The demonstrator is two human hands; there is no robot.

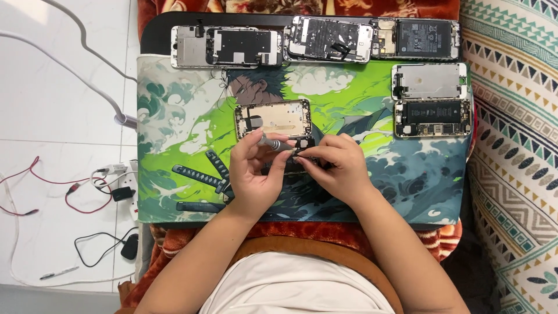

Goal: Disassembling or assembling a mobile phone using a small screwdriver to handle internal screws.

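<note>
My left hand (257, 174) grips a slim grey screwdriver (273, 142), its tip pointing right toward a small black phone part (304, 143). My right hand (337, 166) pinches that black part between thumb and fingers, just above the green illustrated work mat (174, 134). Right behind the hands lies an opened phone frame with a gold-coloured inner plate (273, 118). My fingers hide most of the black part.
Several opened phones lie along the mat's far edge (226, 46) (330, 38) (417, 38) and at its right side (430, 81) (433, 118). Cables, a power strip (119, 174) and a pen (58, 272) are on the white floor to the left. A patterned cushion (517, 145) borders the right.
</note>
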